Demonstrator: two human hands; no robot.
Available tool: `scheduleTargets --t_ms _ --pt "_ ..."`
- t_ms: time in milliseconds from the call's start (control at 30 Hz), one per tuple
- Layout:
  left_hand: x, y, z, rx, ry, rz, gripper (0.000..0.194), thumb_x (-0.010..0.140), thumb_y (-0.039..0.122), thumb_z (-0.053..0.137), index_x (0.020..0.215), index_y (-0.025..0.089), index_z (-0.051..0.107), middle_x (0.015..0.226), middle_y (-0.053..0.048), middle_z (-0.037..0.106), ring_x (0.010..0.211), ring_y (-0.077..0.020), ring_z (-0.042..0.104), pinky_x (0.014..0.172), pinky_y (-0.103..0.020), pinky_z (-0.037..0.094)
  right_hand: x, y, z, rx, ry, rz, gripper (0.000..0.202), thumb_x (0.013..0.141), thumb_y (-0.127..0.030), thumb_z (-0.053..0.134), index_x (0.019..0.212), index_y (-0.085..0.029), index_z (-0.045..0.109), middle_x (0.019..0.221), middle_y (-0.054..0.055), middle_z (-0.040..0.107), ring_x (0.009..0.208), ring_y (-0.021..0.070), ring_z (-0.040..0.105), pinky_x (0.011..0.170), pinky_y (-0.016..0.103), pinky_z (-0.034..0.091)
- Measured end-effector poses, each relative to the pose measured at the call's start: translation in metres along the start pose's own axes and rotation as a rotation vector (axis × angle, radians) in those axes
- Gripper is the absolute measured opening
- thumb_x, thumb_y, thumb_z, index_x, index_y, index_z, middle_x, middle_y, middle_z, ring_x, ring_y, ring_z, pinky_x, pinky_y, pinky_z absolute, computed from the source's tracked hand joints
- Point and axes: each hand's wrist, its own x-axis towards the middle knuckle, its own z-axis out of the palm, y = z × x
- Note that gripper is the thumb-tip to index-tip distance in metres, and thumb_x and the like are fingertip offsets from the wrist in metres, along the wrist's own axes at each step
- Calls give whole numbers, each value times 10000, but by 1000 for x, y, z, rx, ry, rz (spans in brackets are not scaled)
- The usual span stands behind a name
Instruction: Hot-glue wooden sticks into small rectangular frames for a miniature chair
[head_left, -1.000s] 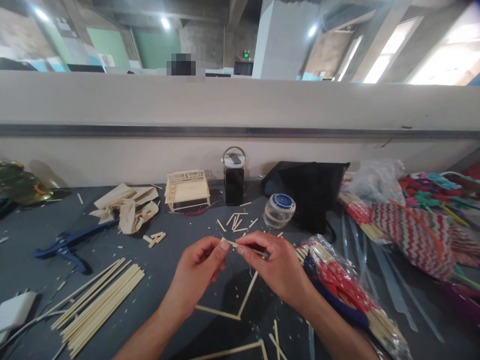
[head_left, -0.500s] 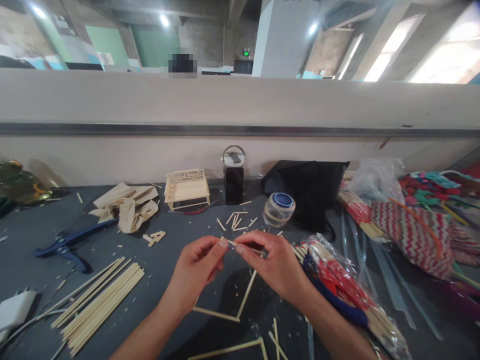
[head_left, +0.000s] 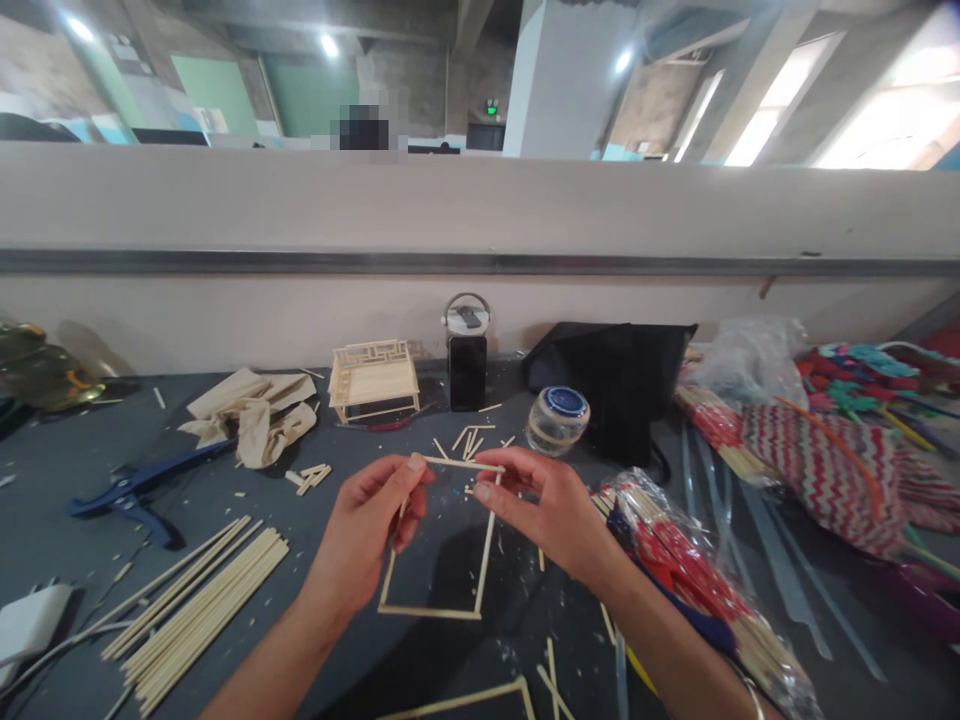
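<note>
A four-sided frame of thin wooden sticks (head_left: pixel 429 612) is held up above the dark table, tilted, with its lower edge toward me. My left hand (head_left: pixel 367 515) pinches its upper left corner between thumb and fingers. At the upper right corner, my right hand (head_left: pixel 544 505) has its thumb across the side stick and its fingers near the top stick; part of this grip is hidden. Beyond the hands lie several short cut sticks (head_left: pixel 471 443). Another piece of joined sticks (head_left: pixel 457 699) lies at the near edge of view.
A small stick-built bench (head_left: pixel 375 382) stands at the back beside a phone (head_left: pixel 467 372) and a blue-lidded jar (head_left: pixel 557 422). On the left are blue cutters (head_left: pixel 131 490), crumpled paper (head_left: pixel 255 410) and long sticks (head_left: pixel 206 610). Plastic-wrapped stick bundles (head_left: pixel 690 570) lie right.
The stick frame has tilted up, so its top and sides now show. My left hand has shifted slightly left, and the hands are further apart along the top stick.
</note>
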Motion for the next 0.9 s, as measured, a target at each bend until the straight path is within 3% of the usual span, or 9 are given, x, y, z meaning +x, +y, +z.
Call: scheduleTargets --t_ms 267,633,900 --pt "-2 2 1 -85 17 52 278 791 427 674 747 153 665 523 56 516 394 -36 409 354 -142 279 1 0 -3 225 38 74 255 774 -384 664 958 -209 689 851 26 726 794 162 676 728 278 536" --pt "-5 1 0 -101 -42 113 213 806 372 669 843 164 687 662 6 603 512 -92 535 445 -199 436 -2 -11 -9 137 122 38 208 777 -386 649 879 -217 713 708 -2 706 641 141 649 624 248 525" --pt "-8 3 -2 -169 -68 83 178 791 274 654 926 164 693 723 -21 637 574 -117 562 498 -226 456 -4 -12 -7 117 147 18 203 776 -394 641 860 -224 715 720 0 712 632 137 643 599 239 532"
